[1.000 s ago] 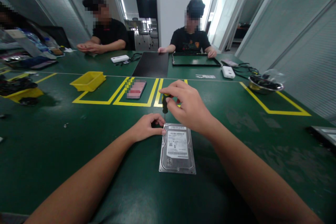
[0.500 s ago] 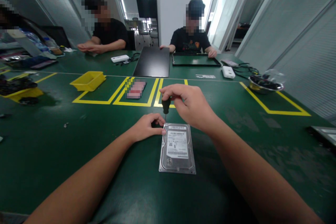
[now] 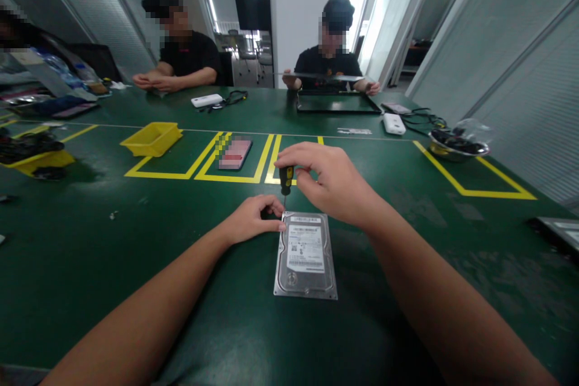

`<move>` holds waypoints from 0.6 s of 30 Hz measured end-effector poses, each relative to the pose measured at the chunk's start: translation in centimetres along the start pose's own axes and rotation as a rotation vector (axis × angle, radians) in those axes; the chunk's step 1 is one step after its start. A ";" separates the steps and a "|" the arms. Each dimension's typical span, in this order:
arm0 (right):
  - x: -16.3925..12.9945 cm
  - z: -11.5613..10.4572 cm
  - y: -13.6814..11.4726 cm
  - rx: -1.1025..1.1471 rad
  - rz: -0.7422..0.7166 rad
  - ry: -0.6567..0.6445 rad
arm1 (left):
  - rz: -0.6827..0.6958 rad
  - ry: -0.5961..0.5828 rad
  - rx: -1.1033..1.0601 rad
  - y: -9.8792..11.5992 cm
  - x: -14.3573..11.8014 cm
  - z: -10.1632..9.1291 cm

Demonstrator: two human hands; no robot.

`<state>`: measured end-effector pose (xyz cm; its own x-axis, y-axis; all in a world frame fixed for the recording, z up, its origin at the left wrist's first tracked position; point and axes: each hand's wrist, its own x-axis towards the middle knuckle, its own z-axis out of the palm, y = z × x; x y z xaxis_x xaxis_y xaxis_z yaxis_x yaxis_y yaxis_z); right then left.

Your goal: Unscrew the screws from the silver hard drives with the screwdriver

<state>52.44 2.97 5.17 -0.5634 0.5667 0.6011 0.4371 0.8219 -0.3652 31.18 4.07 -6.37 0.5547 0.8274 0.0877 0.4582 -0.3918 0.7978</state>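
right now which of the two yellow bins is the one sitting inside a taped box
The yellow bin just left of the phone sits at the far corner of a yellow taped outline. The other bin, by the table's left edge, has dark parts beside it.

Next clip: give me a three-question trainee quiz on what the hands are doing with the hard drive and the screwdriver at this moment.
1. True or false: the right hand holds the screwdriver upright, tip down at the far left corner of the hard drive.
2. Which hand steadies the drive at its far left corner?
A. the left hand
B. a co-worker's hand
C. neither hand
3. Fill in: the drive lies flat, label up, on the green ____.

Key
1. True.
2. A: the fingertips touch the drive's edge.
3. Table.
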 end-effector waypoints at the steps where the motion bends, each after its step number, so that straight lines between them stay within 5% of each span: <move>1: 0.0 -0.1 -0.1 -0.022 -0.005 -0.018 | -0.001 0.000 -0.001 0.0 0.0 0.0; 7: 0.0 -0.4 -0.6 -0.096 0.069 -0.093 | 0.009 0.006 -0.004 -0.3 0.0 0.1; 18: -0.1 1.4 0.3 -0.157 0.132 0.011 | -0.002 0.003 -0.005 0.0 0.0 0.0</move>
<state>51.69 3.28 4.00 -0.4869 0.6673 0.5637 0.6109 0.7214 -0.3263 31.22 4.10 -6.40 0.5514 0.8295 0.0882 0.4557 -0.3881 0.8011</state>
